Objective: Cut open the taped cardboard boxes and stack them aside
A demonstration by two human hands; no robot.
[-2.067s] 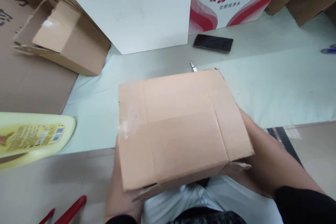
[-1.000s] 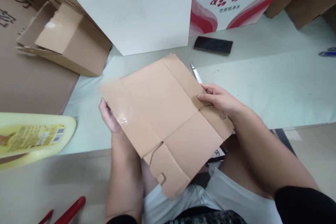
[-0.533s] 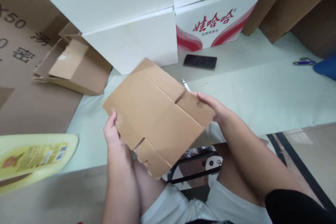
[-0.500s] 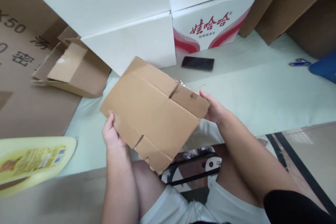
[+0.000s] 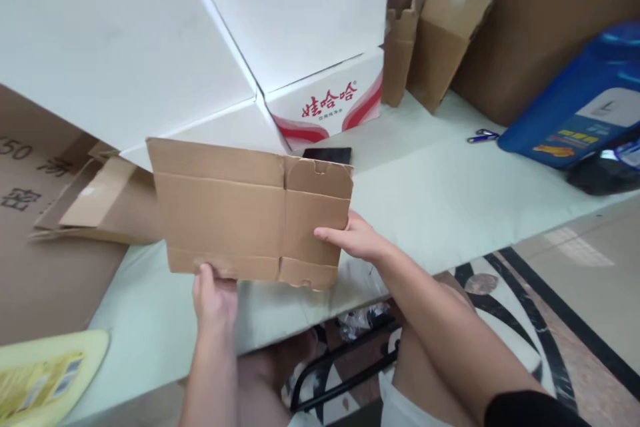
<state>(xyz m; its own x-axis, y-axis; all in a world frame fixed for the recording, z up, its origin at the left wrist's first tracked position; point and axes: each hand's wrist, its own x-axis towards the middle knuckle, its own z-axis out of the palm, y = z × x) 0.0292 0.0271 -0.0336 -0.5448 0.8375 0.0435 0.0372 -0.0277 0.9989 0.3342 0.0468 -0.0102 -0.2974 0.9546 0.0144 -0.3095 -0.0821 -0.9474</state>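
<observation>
Cardboard is what you have in both hands: a flattened carton (image 5: 250, 213), folded flat and held upright above the near edge of the pale green table (image 5: 450, 193). Everything else sits around that carton.

Far to its left lie a large brown sheet with printed characters (image 5: 30, 213) and, just beside the carton's left edge, an opened brown box (image 5: 100, 203) resting on its side. Below and left of the carton a yellow object with a label (image 5: 45, 373) pokes into view.

Your left hand (image 5: 215, 293) pinches the carton's bottom edge, thumb in front on the lower flap, fingers hidden behind, so closed on the board. Your right hand (image 5: 353, 240) grips the carton's right edge, thumb lying across the front face, the other fingers tucked behind.

Judging by how it stands between two light pinches, the carton is light and fairly stiff along its panels, but it looks likely to hinge at the vertical crease right of its middle and at the flap scores along top and bottom. The small flaps look dented and would bend if you held them alone; the panel edges seem the surer hold.

Behind the carton stand white boxes (image 5: 150, 47) and one with red lettering (image 5: 330, 103), with a dark phone (image 5: 327, 155) just behind its top right corner. Farther right are upright brown cartons (image 5: 435, 33), a small blue tool (image 5: 481, 137) and a blue package (image 5: 575, 107).
</observation>
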